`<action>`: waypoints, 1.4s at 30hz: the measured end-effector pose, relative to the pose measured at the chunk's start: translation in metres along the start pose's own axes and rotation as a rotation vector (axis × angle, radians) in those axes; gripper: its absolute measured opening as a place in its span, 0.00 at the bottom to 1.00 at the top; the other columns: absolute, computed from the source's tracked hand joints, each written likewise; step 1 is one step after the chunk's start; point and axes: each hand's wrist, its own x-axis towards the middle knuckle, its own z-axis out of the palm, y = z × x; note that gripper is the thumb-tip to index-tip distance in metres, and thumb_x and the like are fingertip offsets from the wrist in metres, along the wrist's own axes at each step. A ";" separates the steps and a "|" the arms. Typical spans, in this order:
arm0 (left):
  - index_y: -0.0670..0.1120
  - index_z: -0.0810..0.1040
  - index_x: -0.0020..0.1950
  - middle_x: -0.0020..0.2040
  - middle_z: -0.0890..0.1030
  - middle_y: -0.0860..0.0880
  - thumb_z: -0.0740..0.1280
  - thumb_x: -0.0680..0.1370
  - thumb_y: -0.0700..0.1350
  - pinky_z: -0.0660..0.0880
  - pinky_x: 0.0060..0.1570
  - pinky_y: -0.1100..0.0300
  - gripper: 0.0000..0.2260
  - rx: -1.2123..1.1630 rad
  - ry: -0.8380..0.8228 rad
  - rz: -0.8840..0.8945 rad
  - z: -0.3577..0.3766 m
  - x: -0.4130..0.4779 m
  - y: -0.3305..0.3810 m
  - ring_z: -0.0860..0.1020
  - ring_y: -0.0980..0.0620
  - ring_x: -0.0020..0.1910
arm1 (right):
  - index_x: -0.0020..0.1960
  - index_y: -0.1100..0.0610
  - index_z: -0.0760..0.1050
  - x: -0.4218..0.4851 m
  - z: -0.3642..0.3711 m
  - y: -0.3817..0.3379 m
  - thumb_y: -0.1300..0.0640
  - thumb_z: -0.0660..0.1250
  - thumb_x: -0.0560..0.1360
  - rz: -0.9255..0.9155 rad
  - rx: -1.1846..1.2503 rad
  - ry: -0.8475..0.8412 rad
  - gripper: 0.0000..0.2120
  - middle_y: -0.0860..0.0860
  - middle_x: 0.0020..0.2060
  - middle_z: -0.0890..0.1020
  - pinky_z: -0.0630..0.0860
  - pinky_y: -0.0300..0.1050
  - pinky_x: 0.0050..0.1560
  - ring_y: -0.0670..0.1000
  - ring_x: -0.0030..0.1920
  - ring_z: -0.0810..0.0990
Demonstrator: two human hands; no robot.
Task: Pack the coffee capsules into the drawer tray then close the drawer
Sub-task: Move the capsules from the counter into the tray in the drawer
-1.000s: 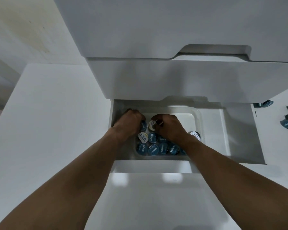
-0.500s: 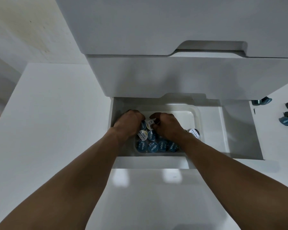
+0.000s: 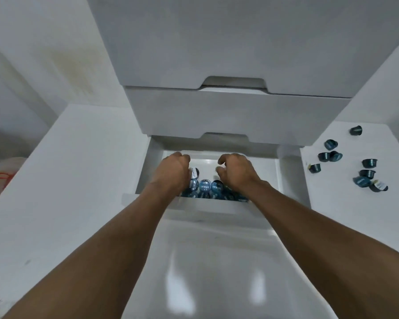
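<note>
A white drawer [image 3: 291, 180] stands pulled out under two shut drawers. Inside it sits a pale plastic tray [image 3: 206, 162] with several blue-lidded coffee capsules [image 3: 205, 185] packed along its near side. My left hand [image 3: 172, 174] hovers over the tray's left end with fingers curled under; a white-lidded capsule [image 3: 194, 173] lies right at its fingertips, and whether the hand grips it is hidden. My right hand [image 3: 236, 172] hangs above the capsules to the right, with its fingers bent, apart and holding nothing.
Several loose dark teal capsules [image 3: 364, 173] lie scattered on the white counter [image 3: 346, 203] right of the drawer. A white surface [image 3: 62, 180] spans the left side. A glossy white drawer front [image 3: 217, 261] fills the foreground between my forearms.
Both hands have lifted off the packed capsules and moved apart. The right hand no longer pinches the white-lidded capsule. The view has tilted, which brings more of the loose capsules on the right into sight.
</note>
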 end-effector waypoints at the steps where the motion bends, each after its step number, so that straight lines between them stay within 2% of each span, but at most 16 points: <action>1: 0.40 0.76 0.59 0.56 0.79 0.41 0.64 0.77 0.45 0.75 0.53 0.51 0.14 0.004 0.016 0.005 -0.004 -0.007 0.009 0.78 0.41 0.53 | 0.63 0.58 0.75 -0.008 -0.008 0.003 0.55 0.63 0.77 0.001 -0.019 0.012 0.16 0.59 0.58 0.79 0.73 0.47 0.55 0.59 0.57 0.78; 3: 0.41 0.76 0.60 0.56 0.78 0.41 0.63 0.77 0.45 0.74 0.53 0.52 0.14 0.008 0.036 0.020 -0.011 -0.020 0.027 0.78 0.41 0.53 | 0.63 0.58 0.76 -0.025 -0.024 0.008 0.54 0.63 0.77 0.010 -0.036 0.040 0.16 0.59 0.57 0.80 0.73 0.47 0.55 0.59 0.56 0.78; 9: 0.41 0.76 0.60 0.57 0.78 0.42 0.63 0.77 0.46 0.75 0.54 0.51 0.14 0.006 0.061 0.099 -0.028 -0.055 0.081 0.77 0.41 0.55 | 0.53 0.62 0.79 -0.089 -0.064 0.027 0.55 0.64 0.75 0.067 -0.061 0.167 0.12 0.61 0.52 0.81 0.75 0.50 0.53 0.62 0.53 0.78; 16: 0.42 0.75 0.59 0.57 0.77 0.42 0.61 0.77 0.45 0.73 0.53 0.52 0.13 -0.035 0.095 0.266 -0.017 -0.115 0.143 0.76 0.40 0.56 | 0.63 0.58 0.74 -0.189 -0.068 0.061 0.55 0.60 0.78 0.187 -0.059 0.216 0.15 0.58 0.59 0.75 0.71 0.48 0.57 0.60 0.60 0.74; 20: 0.42 0.74 0.60 0.56 0.78 0.43 0.61 0.78 0.47 0.74 0.52 0.51 0.14 -0.033 0.074 0.311 -0.008 -0.142 0.179 0.77 0.41 0.54 | 0.64 0.57 0.73 -0.230 -0.080 0.090 0.54 0.60 0.78 0.234 -0.044 0.242 0.16 0.57 0.59 0.75 0.71 0.47 0.56 0.59 0.60 0.74; 24: 0.41 0.74 0.60 0.55 0.77 0.42 0.60 0.78 0.45 0.74 0.51 0.51 0.13 -0.010 0.059 0.365 -0.001 -0.147 0.218 0.76 0.40 0.53 | 0.63 0.57 0.72 -0.256 -0.094 0.127 0.54 0.60 0.78 0.284 -0.015 0.262 0.16 0.55 0.58 0.75 0.69 0.46 0.52 0.58 0.59 0.74; 27: 0.41 0.74 0.60 0.55 0.76 0.42 0.59 0.78 0.46 0.74 0.51 0.50 0.14 0.015 0.049 0.400 0.005 -0.142 0.257 0.76 0.40 0.54 | 0.64 0.57 0.71 -0.266 -0.108 0.162 0.54 0.60 0.78 0.311 -0.011 0.272 0.16 0.55 0.58 0.75 0.69 0.47 0.54 0.58 0.60 0.74; 30: 0.42 0.73 0.61 0.58 0.76 0.43 0.59 0.78 0.46 0.74 0.53 0.51 0.14 0.020 0.045 0.410 0.019 -0.128 0.308 0.76 0.41 0.55 | 0.66 0.56 0.71 -0.270 -0.125 0.210 0.54 0.60 0.78 0.336 -0.002 0.275 0.17 0.55 0.60 0.74 0.70 0.47 0.57 0.57 0.61 0.73; 33: 0.41 0.73 0.61 0.59 0.76 0.42 0.59 0.78 0.45 0.74 0.51 0.52 0.14 0.015 0.049 0.400 0.031 -0.113 0.350 0.76 0.41 0.55 | 0.66 0.56 0.71 -0.268 -0.140 0.250 0.54 0.60 0.78 0.335 0.005 0.266 0.17 0.55 0.61 0.74 0.69 0.47 0.58 0.57 0.62 0.73; 39: 0.42 0.73 0.61 0.59 0.76 0.43 0.60 0.79 0.45 0.73 0.51 0.52 0.14 -0.062 0.021 0.291 0.067 -0.087 0.446 0.76 0.42 0.56 | 0.60 0.57 0.72 -0.262 -0.180 0.349 0.55 0.60 0.77 0.343 0.065 0.221 0.13 0.50 0.50 0.73 0.66 0.42 0.48 0.56 0.57 0.75; 42: 0.41 0.73 0.62 0.58 0.76 0.43 0.60 0.79 0.45 0.73 0.51 0.52 0.14 -0.084 0.015 0.250 0.080 -0.083 0.474 0.76 0.41 0.55 | 0.66 0.55 0.70 -0.253 -0.196 0.381 0.54 0.59 0.78 0.307 -0.001 0.203 0.17 0.54 0.58 0.74 0.69 0.45 0.54 0.57 0.59 0.74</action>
